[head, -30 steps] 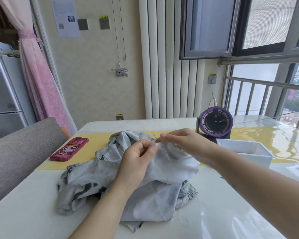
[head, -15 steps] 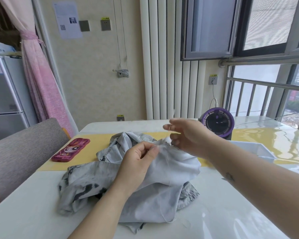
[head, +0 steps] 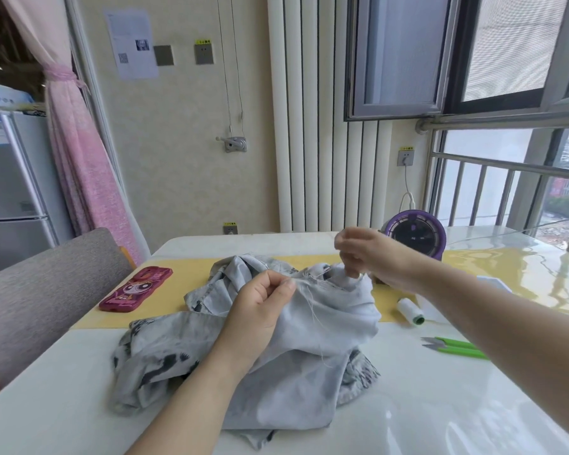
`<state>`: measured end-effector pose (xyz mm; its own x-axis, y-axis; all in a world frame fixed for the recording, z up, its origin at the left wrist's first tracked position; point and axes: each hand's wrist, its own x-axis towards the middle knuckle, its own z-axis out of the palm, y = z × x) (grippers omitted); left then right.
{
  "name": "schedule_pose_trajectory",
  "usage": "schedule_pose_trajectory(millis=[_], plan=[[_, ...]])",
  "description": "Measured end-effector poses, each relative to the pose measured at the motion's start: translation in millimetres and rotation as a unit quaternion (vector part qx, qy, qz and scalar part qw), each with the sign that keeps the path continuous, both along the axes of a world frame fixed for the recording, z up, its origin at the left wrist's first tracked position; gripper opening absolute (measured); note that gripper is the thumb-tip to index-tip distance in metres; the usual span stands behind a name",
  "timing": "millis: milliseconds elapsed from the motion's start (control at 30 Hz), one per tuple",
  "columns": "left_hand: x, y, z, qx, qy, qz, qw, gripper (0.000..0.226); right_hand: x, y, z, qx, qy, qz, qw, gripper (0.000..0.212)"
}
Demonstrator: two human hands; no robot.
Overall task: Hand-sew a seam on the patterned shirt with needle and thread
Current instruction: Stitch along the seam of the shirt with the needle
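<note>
Shirt [head: 309, 382] bunched mid-desk [head: 440, 405], seam edge lifted. Left hand [head: 260, 310] pinches the cloth at the seam. Right hand [head: 368, 254] raised just above it, fingertips pinched, probably on the needle, which is too small to see. Thread [head: 312, 310] trails down over the cloth. Step judged: drawing a stitch through. To do it well: pull steadily along the seam, stop when snug, no puckering, and watch the slack for knots.

The shirt [head: 276, 382] is pale grey with dark blotches. At left lies a magenta cartoon phone case [head: 136, 289]; at right, a purple fan [head: 414, 234], white spool [head: 409, 310] and green snips [head: 454, 348].
</note>
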<state>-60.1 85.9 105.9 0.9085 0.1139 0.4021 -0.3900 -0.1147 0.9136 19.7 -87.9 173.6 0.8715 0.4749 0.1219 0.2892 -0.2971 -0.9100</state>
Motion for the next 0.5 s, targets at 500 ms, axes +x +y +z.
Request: schedule_pose_trajectory(millis=[500], plan=[[-0.6,-0.6,0.1,-0.011,0.005,-0.008,1.000,0.019,24.1,-0.5,-22.9,-0.244,-0.349,-0.054,0.903,0.014]])
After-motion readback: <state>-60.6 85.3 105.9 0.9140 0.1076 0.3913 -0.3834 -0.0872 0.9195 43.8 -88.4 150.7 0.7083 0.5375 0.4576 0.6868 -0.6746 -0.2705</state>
